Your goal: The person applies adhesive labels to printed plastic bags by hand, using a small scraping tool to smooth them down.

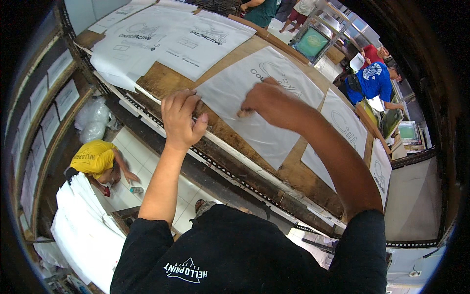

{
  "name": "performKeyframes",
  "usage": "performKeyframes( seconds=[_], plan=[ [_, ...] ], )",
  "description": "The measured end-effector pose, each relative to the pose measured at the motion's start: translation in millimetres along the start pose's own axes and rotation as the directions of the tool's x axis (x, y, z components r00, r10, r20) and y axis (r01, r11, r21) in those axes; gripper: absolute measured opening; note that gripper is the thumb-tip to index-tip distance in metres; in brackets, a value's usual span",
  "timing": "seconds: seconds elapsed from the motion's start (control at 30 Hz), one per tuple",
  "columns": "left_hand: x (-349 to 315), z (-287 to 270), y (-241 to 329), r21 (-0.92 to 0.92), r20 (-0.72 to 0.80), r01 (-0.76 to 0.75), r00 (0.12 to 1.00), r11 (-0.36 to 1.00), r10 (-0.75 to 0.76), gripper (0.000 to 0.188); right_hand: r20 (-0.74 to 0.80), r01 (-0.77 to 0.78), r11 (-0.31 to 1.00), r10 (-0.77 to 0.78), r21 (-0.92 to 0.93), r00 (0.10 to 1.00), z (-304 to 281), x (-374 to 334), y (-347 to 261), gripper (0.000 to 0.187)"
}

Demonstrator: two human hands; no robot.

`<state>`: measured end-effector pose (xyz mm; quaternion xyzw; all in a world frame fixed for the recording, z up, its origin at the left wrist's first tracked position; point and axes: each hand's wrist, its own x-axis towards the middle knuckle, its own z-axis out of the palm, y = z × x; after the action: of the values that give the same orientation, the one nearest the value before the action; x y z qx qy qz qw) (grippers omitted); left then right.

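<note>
A white printed sheet, thin and slightly wrinkled, lies on the brown wooden board in front of me. At its near left corner is my left hand. Its fingers are curled down over the board's edge with the thumb apart, and their grip is hidden. Above the middle of the sheet is my right hand, knuckles up and fingers curled in. Anything it may hold is hidden under the palm.
More printed sheets lie along the board on both sides. Below left, a person in yellow crouches on the tiled floor beside a white stack. People stand beyond the board, one in a blue shirt. Printing frames stand there.
</note>
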<state>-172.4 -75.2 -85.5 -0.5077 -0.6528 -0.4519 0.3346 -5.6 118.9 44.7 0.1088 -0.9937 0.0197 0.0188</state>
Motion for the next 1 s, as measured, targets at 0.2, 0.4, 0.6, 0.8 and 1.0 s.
performKeyframes(
  seconds=[0.2,0.4,0.6,0.8,1.0],
  plan=[
    [4.7,0.3,5.1,0.005,-0.018,0.004,1.0,1.0,-0.004,0.05,0.033,-0.026,1.0,0.026,-0.004,0.999,-12.1,-85.3,-31.1,0.03],
    [3.5,-0.2,3.4,0.002,-0.013,0.009,1.0,1.0,-0.009,0.048,0.181,-0.101,0.993,0.089,0.057,0.979,-27.0,-110.7,-44.5,0.027],
    [0.4,-0.6,-0.6,-0.024,-0.058,0.002,0.998,1.0,-0.004,0.047,0.132,-0.191,0.835,0.143,0.517,0.981,-47.8,-42.6,-13.2,0.017],
    [2.5,-2.9,1.9,-0.032,-0.031,0.002,1.0,0.999,-0.003,0.052,-0.254,0.053,0.986,-0.012,0.156,0.967,2.4,74.1,-0.4,0.018],
    [-0.9,4.4,5.9,0.001,0.025,0.05,0.998,0.999,-0.05,0.057,-0.179,0.039,0.998,-0.047,-0.048,0.983,38.0,96.3,15.6,0.016]
  ],
)
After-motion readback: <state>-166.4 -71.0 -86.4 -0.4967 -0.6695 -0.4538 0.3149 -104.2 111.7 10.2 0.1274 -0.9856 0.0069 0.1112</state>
